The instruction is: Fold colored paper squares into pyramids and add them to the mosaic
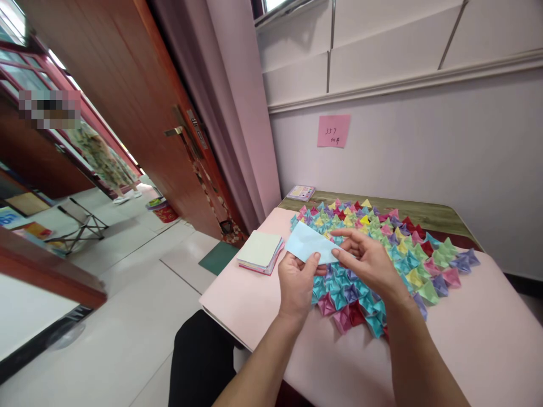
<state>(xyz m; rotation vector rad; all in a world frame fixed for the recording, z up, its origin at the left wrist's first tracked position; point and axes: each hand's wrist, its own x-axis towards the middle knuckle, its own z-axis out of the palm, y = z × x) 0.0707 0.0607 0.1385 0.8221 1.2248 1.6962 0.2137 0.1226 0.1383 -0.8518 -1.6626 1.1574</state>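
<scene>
We've got the light blue paper (307,240) up over the tabletop (479,333), inward from its left edge, pinched between thumb and fingers of our left hand (299,282). Our right hand (367,260) has its thumb at the paper's right end, fingers curved and slightly spread, though we can't quite tell whether they grip it. Below, folded paper pieces (407,261) spread toward the far edge, and a paper stack (259,249) sits by the left edge.
</scene>
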